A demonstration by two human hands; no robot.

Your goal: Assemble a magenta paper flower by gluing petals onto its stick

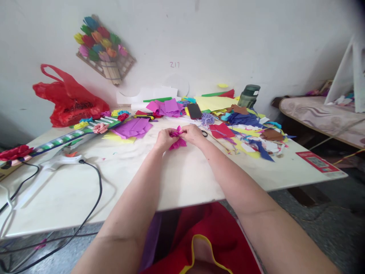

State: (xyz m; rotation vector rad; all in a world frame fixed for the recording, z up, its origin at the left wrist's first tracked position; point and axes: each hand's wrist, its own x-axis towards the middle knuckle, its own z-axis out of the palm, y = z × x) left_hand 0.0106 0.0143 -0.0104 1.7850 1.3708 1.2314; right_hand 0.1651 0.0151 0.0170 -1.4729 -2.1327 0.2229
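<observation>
A crumpled magenta paper piece (178,143) is held between both hands over the middle of the white table (188,171). My left hand (165,139) pinches its left side, fingers closed. On its right side, my right hand (191,134) also grips it with closed fingers. The two hands nearly meet at the paper's upper part, and its lower end hangs below them. A dark scissor handle (204,133) shows just right of my right hand.
Purple sheets (134,128) and a glue gun (61,160) with a black cable lie left. A phone (194,111), purple yarn (208,119), red paper (221,130) and blue scraps (245,118) lie behind and right. A green bottle (249,96) stands at the back.
</observation>
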